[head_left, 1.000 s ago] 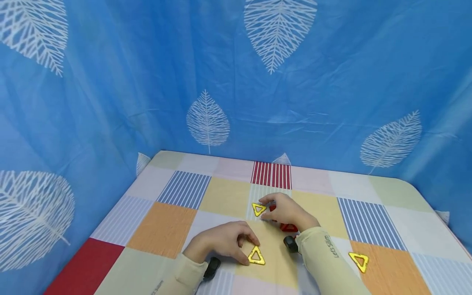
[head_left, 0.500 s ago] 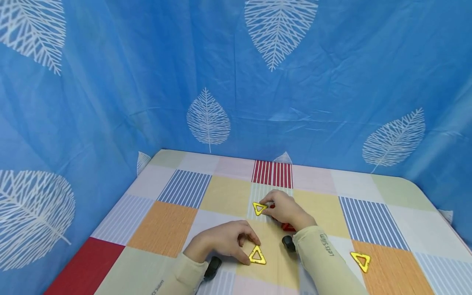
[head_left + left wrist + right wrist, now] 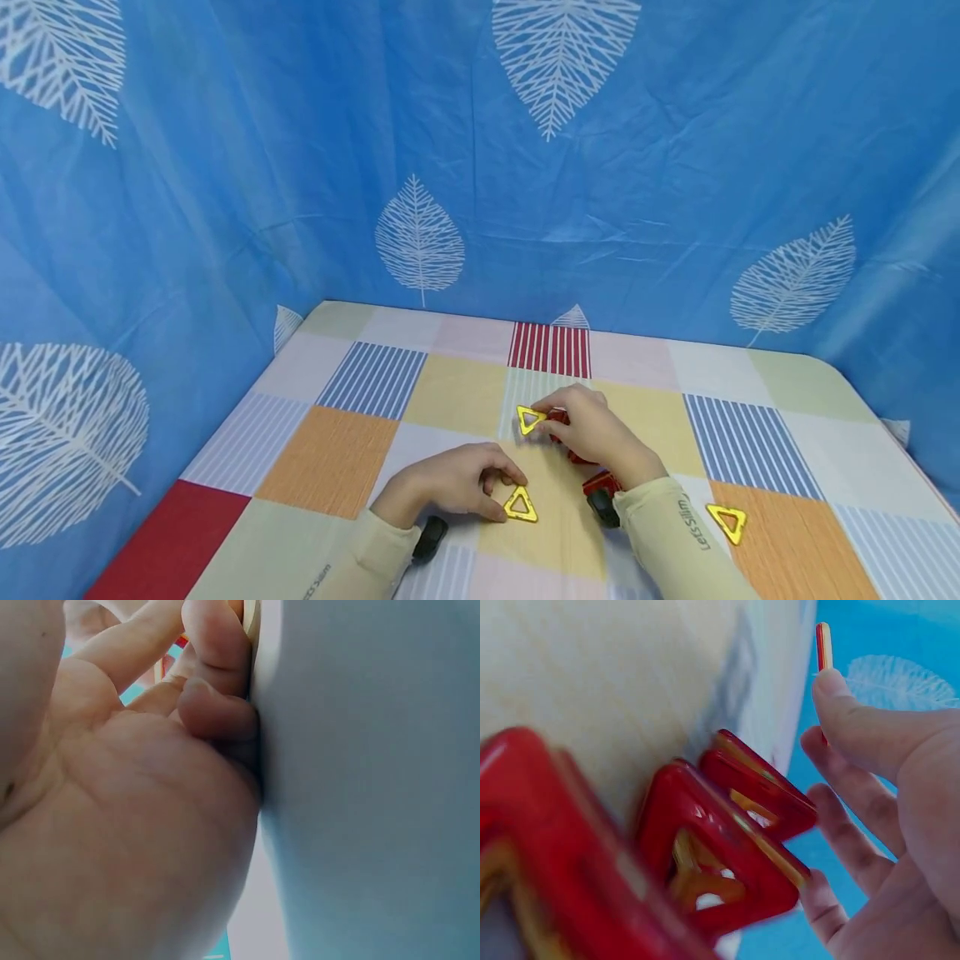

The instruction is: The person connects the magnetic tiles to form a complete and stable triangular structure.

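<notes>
My right hand [image 3: 546, 414] pinches a yellow triangle tile [image 3: 529, 419] by its right corner, over the striped square in mid-table. In the right wrist view that tile [image 3: 823, 645] shows edge-on at my fingertip [image 3: 832, 686]. Red triangle tiles [image 3: 727, 862] lie under this hand, and one red tile [image 3: 600, 481] shows by the wrist. My left hand [image 3: 507, 500] has curled fingers pinching the left corner of a second yellow triangle [image 3: 521, 506], which lies flat on the yellow square. The left wrist view shows mostly palm [image 3: 150, 825], with the curled fingers against the tile's edge [image 3: 251, 622].
A third yellow triangle [image 3: 727, 523] lies alone on the orange square at the right. The table [image 3: 337, 458] has a checked cloth. A blue leaf-print curtain [image 3: 480, 167] closes in the back and both sides. Black wrist cameras [image 3: 429, 537] sit on both sleeves.
My right hand has shifted slightly right with its yellow triangle, uncovering a red tile by the wrist. The left hand has nudged its yellow triangle a little farther away.
</notes>
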Available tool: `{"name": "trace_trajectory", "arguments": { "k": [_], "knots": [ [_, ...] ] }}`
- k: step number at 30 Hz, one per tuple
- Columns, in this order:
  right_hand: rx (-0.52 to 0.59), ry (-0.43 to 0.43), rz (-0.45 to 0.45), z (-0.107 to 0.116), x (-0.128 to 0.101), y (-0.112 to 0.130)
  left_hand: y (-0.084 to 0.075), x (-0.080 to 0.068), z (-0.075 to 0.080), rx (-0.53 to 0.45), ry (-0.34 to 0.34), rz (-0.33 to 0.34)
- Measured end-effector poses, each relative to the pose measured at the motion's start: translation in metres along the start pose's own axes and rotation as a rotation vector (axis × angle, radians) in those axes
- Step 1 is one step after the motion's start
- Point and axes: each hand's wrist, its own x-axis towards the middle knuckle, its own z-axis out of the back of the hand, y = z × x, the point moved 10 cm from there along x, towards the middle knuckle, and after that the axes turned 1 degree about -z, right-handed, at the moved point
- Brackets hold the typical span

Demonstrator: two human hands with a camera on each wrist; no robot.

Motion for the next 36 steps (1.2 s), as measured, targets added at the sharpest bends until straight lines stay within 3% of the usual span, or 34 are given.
{"name": "trace_trajectory", "arguments": {
  "k": [13, 27, 36],
  "knots": [
    [-0.098, -0.055, 0.069, 0.026, -0.046, 0.019, -0.001, 0.001, 0.003, 0.002, -0.011, -0.001],
    [-0.089, 0.075, 0.134, 0.001, -0.068, 0.027, 0.0, 0.001, 0.001, -0.012, -0.013, -0.004],
    [-0.092, 0.083, 0.15, -0.01, -0.07, 0.033, -0.001, 0.002, 0.001, -0.011, -0.018, -0.01]
  ]
}}
